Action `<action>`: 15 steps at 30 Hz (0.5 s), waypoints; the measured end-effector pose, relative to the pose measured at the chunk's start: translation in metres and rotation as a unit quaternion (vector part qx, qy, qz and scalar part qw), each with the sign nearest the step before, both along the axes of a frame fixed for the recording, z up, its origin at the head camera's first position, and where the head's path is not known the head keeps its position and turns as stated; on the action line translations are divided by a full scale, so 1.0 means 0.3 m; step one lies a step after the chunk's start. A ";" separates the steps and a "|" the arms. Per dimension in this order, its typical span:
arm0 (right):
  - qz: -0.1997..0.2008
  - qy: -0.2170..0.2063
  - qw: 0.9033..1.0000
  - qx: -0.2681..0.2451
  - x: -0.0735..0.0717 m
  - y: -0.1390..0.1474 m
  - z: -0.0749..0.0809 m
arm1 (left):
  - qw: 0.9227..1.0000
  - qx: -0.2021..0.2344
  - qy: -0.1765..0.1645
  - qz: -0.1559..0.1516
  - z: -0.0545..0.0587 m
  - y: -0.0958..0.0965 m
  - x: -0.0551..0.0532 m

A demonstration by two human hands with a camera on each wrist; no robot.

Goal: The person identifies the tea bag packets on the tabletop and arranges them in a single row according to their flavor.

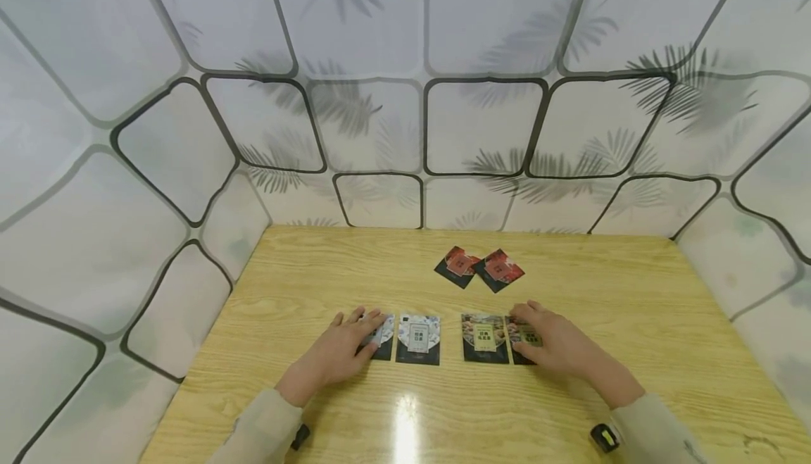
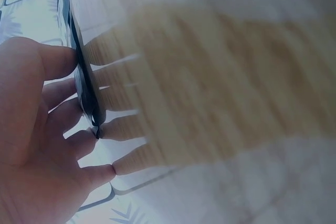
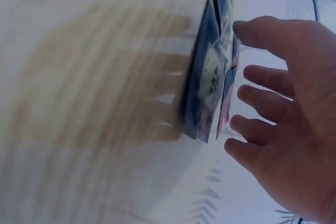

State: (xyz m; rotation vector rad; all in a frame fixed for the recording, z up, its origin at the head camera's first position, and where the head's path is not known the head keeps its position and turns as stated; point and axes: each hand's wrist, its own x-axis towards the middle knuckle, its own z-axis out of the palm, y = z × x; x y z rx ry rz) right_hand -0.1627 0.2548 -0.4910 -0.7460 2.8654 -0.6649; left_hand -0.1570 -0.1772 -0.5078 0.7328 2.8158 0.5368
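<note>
Left hand (image 1: 342, 348) and right hand (image 1: 560, 344) placed at opposite ends of a row of packets (image 1: 419, 351)

Four flat packets are set out side by side on the wood-grained counter (image 1: 342, 267), in two pairs with a gap between them. In the left pair, the outer pale packet (image 1: 385, 344) is partly covered by the left hand, while the inner pale packet (image 1: 418, 337) is left uncovered. In the right pair, the inner green-labelled packet (image 1: 485, 339) is fully seen, and the outer green-labelled packet (image 1: 524, 338) is partly hidden by the right hand.

The left hand is spread, its fingers slightly bent; in the left wrist view the packet's edge is met by the thumb. The right hand is also spread, with its thumb held apart from the fingers; whether the packet is touched by it cannot be told.

Farther back on the counter, a left red-and-black packet (image 1: 457, 265) and a right red-and-black packet (image 1: 499, 270) are laid askew, with their neighbouring corners overlapped. The counter is bordered by a pale wall covering (image 1: 486, 126), by which dark rounded outlines and leaf shapes are borne. Both forearms are covered by light sleeves (image 1: 261, 418).
</note>
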 end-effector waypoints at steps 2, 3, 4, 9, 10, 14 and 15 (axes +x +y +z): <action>-0.001 0.025 1.000 0.003 -0.022 -0.005 0.005 | 1.000 0.003 -0.001 0.000 0.000 0.001 0.000; -0.003 0.034 0.999 0.006 -0.034 -0.006 0.006 | 1.000 0.005 -0.001 0.001 0.000 0.002 0.000; -0.004 0.042 0.999 0.008 -0.048 -0.008 0.007 | 1.000 0.006 -0.002 0.001 0.001 0.002 0.001; -0.023 0.050 0.998 0.026 -0.124 -0.013 0.007 | 1.000 0.004 -0.002 0.001 0.000 0.002 0.001; -0.029 0.046 0.998 0.028 -0.141 -0.016 0.007 | 1.000 0.004 -0.002 0.001 0.000 0.001 0.001; -0.060 0.011 0.998 0.021 -0.207 -0.037 0.006 | 1.000 0.004 -0.003 0.001 -0.001 0.000 0.002; -0.069 0.001 0.997 0.023 -0.224 -0.046 0.005 | 1.000 0.004 -0.003 0.001 -0.002 -0.001 0.002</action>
